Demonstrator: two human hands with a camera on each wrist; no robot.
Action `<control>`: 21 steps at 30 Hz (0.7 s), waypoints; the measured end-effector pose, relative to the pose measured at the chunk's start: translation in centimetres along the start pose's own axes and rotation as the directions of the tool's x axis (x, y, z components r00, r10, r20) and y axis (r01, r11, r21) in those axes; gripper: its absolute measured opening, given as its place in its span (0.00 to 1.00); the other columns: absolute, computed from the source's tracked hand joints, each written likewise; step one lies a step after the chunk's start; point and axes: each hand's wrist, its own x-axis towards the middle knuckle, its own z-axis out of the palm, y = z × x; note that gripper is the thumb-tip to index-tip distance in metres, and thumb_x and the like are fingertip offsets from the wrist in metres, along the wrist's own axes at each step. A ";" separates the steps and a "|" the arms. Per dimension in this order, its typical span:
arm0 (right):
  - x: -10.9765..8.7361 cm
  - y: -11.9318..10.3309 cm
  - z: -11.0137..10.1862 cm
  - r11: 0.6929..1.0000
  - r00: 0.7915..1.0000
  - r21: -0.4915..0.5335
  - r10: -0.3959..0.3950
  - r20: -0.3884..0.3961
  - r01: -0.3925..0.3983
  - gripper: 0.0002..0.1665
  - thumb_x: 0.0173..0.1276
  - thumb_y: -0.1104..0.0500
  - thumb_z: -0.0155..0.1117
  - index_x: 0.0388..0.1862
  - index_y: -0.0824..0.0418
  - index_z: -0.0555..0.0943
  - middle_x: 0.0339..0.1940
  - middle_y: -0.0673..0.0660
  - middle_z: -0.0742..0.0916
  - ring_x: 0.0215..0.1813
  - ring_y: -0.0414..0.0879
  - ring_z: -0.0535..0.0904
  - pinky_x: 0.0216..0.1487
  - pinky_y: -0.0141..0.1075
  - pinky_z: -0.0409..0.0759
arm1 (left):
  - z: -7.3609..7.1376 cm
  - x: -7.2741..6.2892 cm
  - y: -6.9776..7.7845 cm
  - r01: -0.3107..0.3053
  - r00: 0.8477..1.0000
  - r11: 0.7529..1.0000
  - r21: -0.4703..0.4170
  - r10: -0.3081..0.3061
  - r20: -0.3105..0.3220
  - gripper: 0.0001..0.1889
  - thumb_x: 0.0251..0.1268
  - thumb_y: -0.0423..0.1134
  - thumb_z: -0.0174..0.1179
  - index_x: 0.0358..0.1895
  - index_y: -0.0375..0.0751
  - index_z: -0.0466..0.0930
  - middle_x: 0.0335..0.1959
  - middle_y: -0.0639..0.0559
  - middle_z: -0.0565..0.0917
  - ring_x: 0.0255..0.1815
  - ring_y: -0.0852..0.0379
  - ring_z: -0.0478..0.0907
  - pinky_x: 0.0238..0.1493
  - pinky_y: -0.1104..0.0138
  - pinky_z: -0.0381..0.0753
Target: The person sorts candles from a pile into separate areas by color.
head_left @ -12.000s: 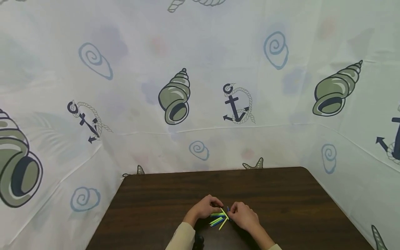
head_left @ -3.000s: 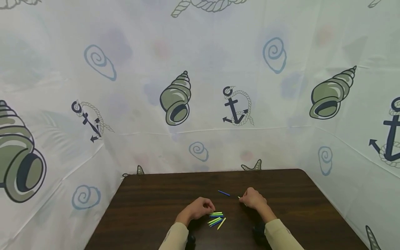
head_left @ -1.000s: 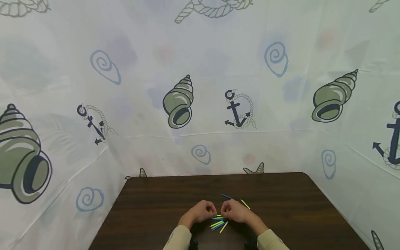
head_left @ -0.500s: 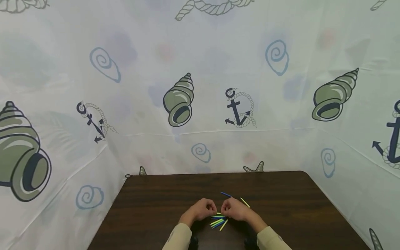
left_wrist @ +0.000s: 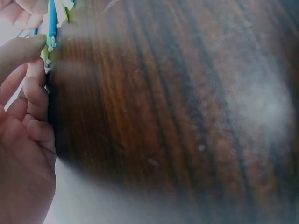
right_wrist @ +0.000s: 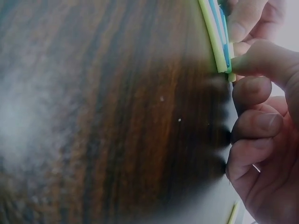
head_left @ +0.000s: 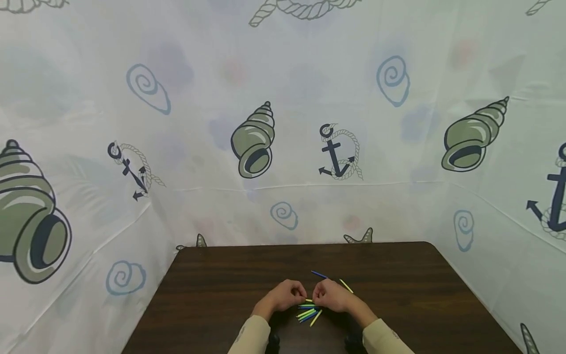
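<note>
In the head view, my left hand [head_left: 284,296] and right hand [head_left: 334,296] meet over a small group of thin yellow-green and blue sticks. Between them is a short yellow stick [head_left: 309,300]; each hand pinches one end with thumb and finger. Just below, several other sticks [head_left: 305,313] lie on the table, partly fanned out. In the left wrist view, thumb and forefinger close on a yellow-green stick [left_wrist: 45,52], with a blue stick [left_wrist: 52,21] beside it. The right wrist view shows the right thumb against a stick end [right_wrist: 232,77].
Beyond the right hand, a blue stick [head_left: 319,274] and a yellow stick [head_left: 346,285] lie apart on the dark wooden table [head_left: 230,275]. White cloth [head_left: 292,88] printed with shells and anchors hangs behind and along the sides.
Since three seconds ago, my right hand has let go of a yellow stick near the separate blue one and come back left to the group. Over the last second, both hands have barely moved.
</note>
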 end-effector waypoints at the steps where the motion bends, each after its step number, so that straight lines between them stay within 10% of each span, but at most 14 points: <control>1: -0.1 -0.1 0.1 1.000 1.000 0.012 0.006 -0.011 -0.006 0.05 0.73 0.60 0.66 0.36 0.56 0.86 0.23 0.41 0.80 0.24 0.34 0.71 0.30 0.31 0.73 | 0.2 0.6 -1.1 -0.008 1.000 1.000 -0.016 0.008 0.000 0.05 0.78 0.41 0.65 0.42 0.48 0.89 0.32 0.59 0.83 0.31 0.61 0.76 0.35 0.64 0.76; 6: -0.4 -0.5 0.3 0.999 0.997 0.007 0.054 -0.059 -0.054 0.04 0.72 0.61 0.68 0.35 0.58 0.86 0.21 0.44 0.79 0.23 0.36 0.71 0.29 0.30 0.70 | 1.5 4.5 -7.9 -0.034 0.999 0.996 -0.083 0.035 0.012 0.03 0.75 0.51 0.69 0.41 0.61 0.89 0.35 0.59 0.87 0.34 0.59 0.80 0.35 0.62 0.78; 14: -1.7 0.6 -0.3 1.000 0.994 0.006 0.004 -0.108 -0.004 0.04 0.72 0.61 0.66 0.37 0.59 0.87 0.21 0.41 0.77 0.24 0.35 0.71 0.28 0.31 0.71 | 0.2 -0.6 0.7 0.010 1.000 1.000 0.007 -0.010 -0.020 0.04 0.78 0.37 0.65 0.44 0.44 0.89 0.32 0.57 0.83 0.32 0.61 0.76 0.38 0.64 0.75; 21: -2.5 1.1 -1.2 0.995 0.980 0.067 0.089 -0.180 -0.078 0.06 0.71 0.62 0.67 0.37 0.63 0.88 0.22 0.45 0.77 0.23 0.35 0.69 0.28 0.30 0.69 | 0.3 -0.9 1.7 0.031 0.997 0.999 0.020 -0.030 -0.065 0.04 0.78 0.35 0.64 0.45 0.41 0.89 0.34 0.53 0.84 0.32 0.62 0.74 0.38 0.66 0.73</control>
